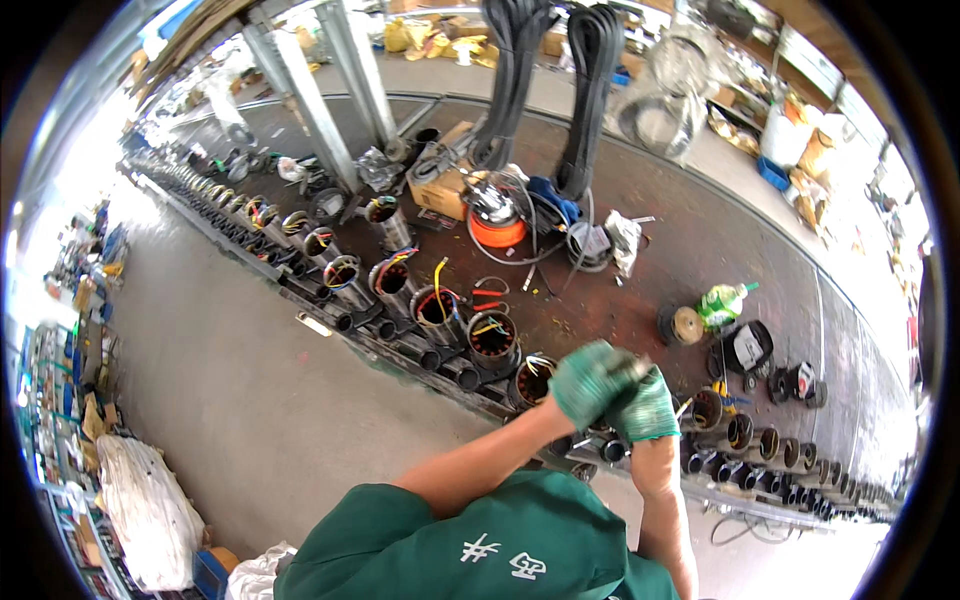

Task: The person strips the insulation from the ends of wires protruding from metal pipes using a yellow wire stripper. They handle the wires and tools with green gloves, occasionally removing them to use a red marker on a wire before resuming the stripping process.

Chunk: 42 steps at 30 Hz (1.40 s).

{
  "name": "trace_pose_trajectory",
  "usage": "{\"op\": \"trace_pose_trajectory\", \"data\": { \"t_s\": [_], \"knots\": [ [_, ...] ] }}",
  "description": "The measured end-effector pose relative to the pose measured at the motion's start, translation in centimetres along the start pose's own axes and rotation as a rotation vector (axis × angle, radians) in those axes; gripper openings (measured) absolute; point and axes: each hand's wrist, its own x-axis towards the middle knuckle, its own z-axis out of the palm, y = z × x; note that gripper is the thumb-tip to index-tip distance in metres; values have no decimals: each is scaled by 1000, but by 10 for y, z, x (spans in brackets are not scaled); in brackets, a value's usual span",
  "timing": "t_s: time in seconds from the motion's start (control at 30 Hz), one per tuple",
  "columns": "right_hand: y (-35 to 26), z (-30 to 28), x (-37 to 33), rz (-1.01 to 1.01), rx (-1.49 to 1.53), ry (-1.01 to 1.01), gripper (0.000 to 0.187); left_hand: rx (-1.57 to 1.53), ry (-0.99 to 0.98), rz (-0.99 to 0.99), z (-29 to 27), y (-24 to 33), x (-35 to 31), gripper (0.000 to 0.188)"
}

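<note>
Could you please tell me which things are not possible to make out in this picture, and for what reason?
All in the head view:
- Whatever may be between the left hand and the right hand: hidden by the hands themselves, which are also blurred.
- Right side of the metal cylinder beside the left hand: covered by that hand.
- Wires in the far-left cylinders: too small.
- Lower part of the green shirt: cut off by the bottom edge.

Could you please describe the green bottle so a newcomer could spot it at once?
Start with the dark table and find the person's gloved right hand at its near side. Beyond that hand, slightly right, sits a tan-faced spool; the green bottle is just right of it. Its bright green body and narrow tip set it apart from the dull spool.
</note>
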Motion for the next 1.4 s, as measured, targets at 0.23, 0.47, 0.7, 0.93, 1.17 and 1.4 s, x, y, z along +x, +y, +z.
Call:
{"op": "trace_pose_trajectory", "data": {
  "t_s": [0.23,0.47,0.7,0.93,1.17,1.4],
  "knots": [
    [13,9,39,6,369,235,15,-14,-273,393,17,-16,-12,30],
    [17,-21,81,-140,208,402,14,-578,-653,-75,-52,26,-40,46],
    [-12,21,51,28,433,-12,53,-385,-187,7,-23,8,-46,41],
    [4,31,12,50,-257,-219,47,-325,56,-263,6,-9,-23,25],
    [15,-17,-23,423,861,-51,56,-1561,-55,-460,27,36,11,41],
    [21,-123,-19,-30,782,690,26,-1146,-643,-522,73,58,-36,34]
  ]
}}
